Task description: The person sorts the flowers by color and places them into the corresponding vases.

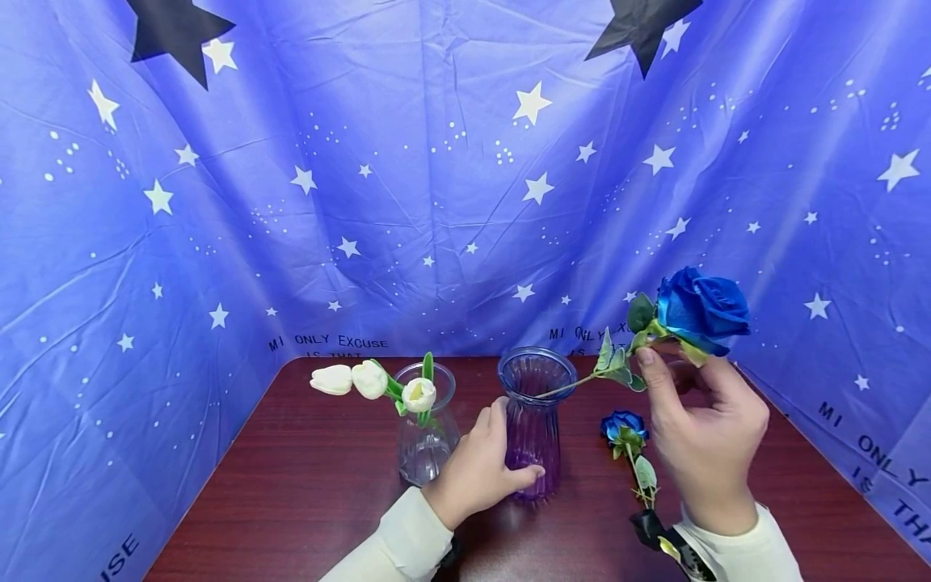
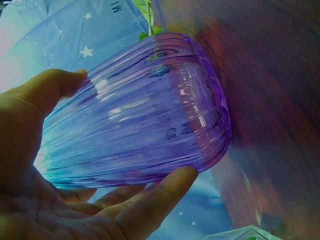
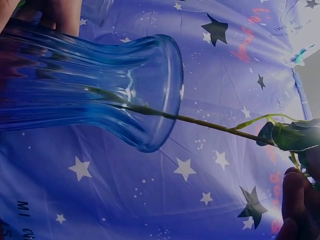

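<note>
A ribbed glass vase [image 1: 534,440], blue at the rim and purple lower down, stands on the table. My left hand [image 1: 483,469] grips its side, thumb on one face and fingers round the other, as the left wrist view also shows. My right hand [image 1: 709,428] pinches a blue rose [image 1: 701,311] just below its bloom. The rose's stem [image 3: 210,124] slants through the mouth of the vase, its lower end inside the neck in the right wrist view. A second blue rose [image 1: 624,428] lies on the table, partly behind my right wrist.
Left of the purple vase stands a clear glass vase [image 1: 422,453] with white tulips [image 1: 371,380] leaning left out of it. Both are on a dark red wooden table [image 1: 305,469]. A blue star-printed cloth [image 1: 436,202] hangs behind and along the sides.
</note>
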`<action>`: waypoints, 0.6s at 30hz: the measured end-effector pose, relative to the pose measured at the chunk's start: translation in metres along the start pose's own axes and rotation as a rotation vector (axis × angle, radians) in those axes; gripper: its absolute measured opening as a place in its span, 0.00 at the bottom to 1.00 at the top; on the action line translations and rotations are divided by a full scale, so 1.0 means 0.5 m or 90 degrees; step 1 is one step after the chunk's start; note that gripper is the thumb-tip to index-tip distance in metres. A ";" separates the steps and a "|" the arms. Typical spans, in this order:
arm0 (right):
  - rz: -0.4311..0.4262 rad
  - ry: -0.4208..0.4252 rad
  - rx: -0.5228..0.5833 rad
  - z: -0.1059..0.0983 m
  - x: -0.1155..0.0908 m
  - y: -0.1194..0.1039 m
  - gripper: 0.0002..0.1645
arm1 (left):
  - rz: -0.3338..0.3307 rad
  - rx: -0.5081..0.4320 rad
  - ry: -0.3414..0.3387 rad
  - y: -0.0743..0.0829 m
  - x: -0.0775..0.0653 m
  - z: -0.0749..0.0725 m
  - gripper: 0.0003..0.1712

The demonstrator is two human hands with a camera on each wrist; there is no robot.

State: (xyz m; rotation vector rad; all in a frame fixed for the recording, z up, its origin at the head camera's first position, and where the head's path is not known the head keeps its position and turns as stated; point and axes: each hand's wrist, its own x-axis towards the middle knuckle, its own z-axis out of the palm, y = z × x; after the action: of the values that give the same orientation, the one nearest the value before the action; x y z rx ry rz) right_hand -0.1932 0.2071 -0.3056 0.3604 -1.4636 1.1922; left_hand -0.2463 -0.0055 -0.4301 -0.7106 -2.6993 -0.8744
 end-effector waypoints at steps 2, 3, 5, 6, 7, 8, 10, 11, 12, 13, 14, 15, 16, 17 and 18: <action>-0.002 -0.011 -0.012 0.003 -0.002 -0.005 0.09 | -0.001 -0.002 -0.001 0.000 0.000 0.000 0.60; -0.001 -0.016 -0.018 0.004 -0.003 -0.008 0.09 | -0.001 -0.002 -0.002 0.000 0.000 0.000 0.60; -0.002 -0.025 -0.031 0.007 -0.005 -0.013 0.09 | -0.002 -0.001 -0.002 0.001 0.000 -0.001 0.60; -0.003 -0.029 -0.035 0.009 -0.005 -0.015 0.09 | -0.002 0.000 -0.002 0.001 0.000 -0.001 0.60; -0.006 -0.034 -0.043 0.010 -0.006 -0.017 0.09 | -0.003 0.001 -0.002 0.001 0.000 -0.001 0.60; -0.007 -0.040 -0.050 0.011 -0.006 -0.018 0.09 | -0.003 0.002 -0.002 0.001 0.000 -0.001 0.61; -0.012 -0.050 -0.062 0.013 -0.007 -0.020 0.09 | -0.003 0.004 -0.001 0.002 0.000 -0.001 0.61; -0.014 -0.054 -0.066 0.014 -0.007 -0.021 0.09 | -0.003 0.005 -0.001 0.002 0.000 -0.001 0.61; -0.016 -0.058 -0.068 0.015 -0.008 -0.021 0.09 | -0.003 0.005 0.000 0.002 0.000 -0.001 0.61; -0.017 -0.062 -0.071 0.016 -0.008 -0.021 0.09 | -0.003 0.005 0.000 0.002 0.000 -0.001 0.61; -0.017 -0.065 -0.073 0.017 -0.009 -0.020 0.09 | -0.003 0.006 0.001 0.001 0.000 -0.001 0.61; -0.017 -0.067 -0.074 0.018 -0.010 -0.019 0.09 | -0.003 0.007 0.001 0.001 0.000 0.000 0.61; -0.016 -0.069 -0.077 0.019 -0.010 -0.019 0.09 | -0.003 0.007 0.001 0.001 0.000 0.000 0.61; -0.016 -0.070 -0.081 0.019 -0.011 -0.018 0.09 | -0.003 0.008 0.001 0.001 0.000 0.000 0.61; -0.016 -0.072 -0.085 0.020 -0.011 -0.017 0.09 | -0.003 0.009 0.001 0.001 0.001 0.000 0.61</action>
State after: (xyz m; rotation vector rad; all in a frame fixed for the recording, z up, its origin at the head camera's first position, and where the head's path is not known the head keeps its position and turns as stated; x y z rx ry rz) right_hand -0.1907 0.1932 -0.3050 0.3594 -1.6226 1.0620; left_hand -0.2463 -0.0050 -0.4297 -0.7010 -2.7041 -0.8559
